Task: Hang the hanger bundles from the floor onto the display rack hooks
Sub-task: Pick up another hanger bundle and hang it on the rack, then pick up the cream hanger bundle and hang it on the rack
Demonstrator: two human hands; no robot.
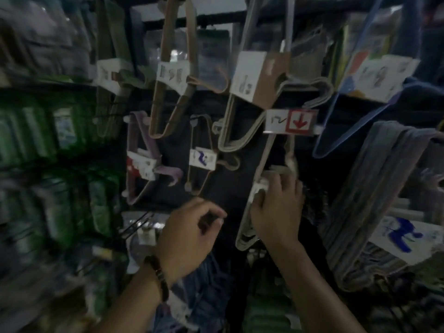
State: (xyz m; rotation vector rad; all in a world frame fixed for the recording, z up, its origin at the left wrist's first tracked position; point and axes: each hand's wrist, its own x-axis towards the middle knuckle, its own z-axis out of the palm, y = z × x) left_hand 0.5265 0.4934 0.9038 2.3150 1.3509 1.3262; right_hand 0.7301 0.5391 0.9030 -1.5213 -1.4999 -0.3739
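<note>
Gripping a pale bundle at a crowded rack

Filling the view is the dark rack (230,188), hung thick with hanger bundles; the whole picture is blurred. Green packs (31,131) are stacked on shelving to its left. At the right edge a thick grey bundle (374,188) with a blue-marked label leans inward, near the right forearm. Above it hangs a blue bundle (382,78). A white bundle (259,78) with a white-and-brown label hangs at upper centre, a tan bundle (173,75) just left of it. Lower down on the left are a purple bundle (144,145) and a thin small bundle (203,157).

The pale bundle (246,236) sits at lower centre, tilted, its top running up under a tag (289,121) with a red arrow. Whether it is on a hook I cannot tell. The right hand (276,207) is clamped round its labelled middle, fingers curled over the front.

The left hand (189,234) is apart from it, just left, over the dark panel, with fingers curled and thumb close to the forefinger; whether it pinches anything I cannot tell. A dark bracelet (157,270) circles that wrist.
</note>
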